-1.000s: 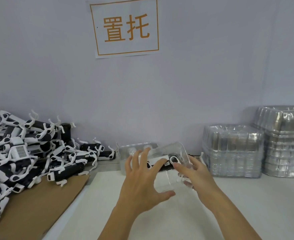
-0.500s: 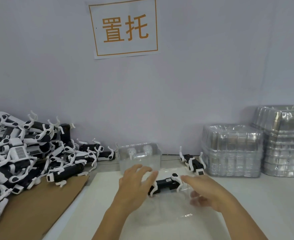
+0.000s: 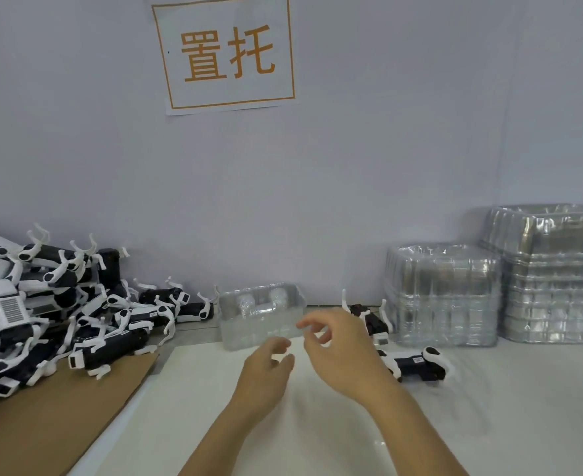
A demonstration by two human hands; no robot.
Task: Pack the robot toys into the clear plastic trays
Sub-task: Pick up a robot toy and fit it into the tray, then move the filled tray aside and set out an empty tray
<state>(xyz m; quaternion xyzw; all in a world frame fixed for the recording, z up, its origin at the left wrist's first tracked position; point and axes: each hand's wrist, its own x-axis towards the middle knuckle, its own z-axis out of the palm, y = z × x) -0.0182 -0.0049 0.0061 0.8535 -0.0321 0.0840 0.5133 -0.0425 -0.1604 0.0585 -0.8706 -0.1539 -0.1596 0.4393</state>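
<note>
A black-and-white robot toy (image 3: 417, 364) lies on the white mat (image 3: 197, 389) to the right of my hands, in what looks like a clear tray with a blurred outline. Another robot toy (image 3: 369, 317) stands behind my right hand, by the tray stack. One clear tray (image 3: 259, 314) sits against the wall, just beyond my fingers. My left hand (image 3: 266, 369) and my right hand (image 3: 341, 355) hover close together over the mat, fingers loosely curled, holding nothing. A big pile of robot toys (image 3: 43, 304) fills the left side.
Two stacks of clear trays, a lower stack (image 3: 441, 297) and a taller stack (image 3: 554, 276), stand at the back right against the wall. Brown cardboard (image 3: 43, 424) lies under the toy pile at the left. A paper sign (image 3: 228, 53) hangs on the wall.
Both hands lowered the clear tray with the toy onto the mat and let go. The toy now lies further right, and my hands have drawn together at the centre.
</note>
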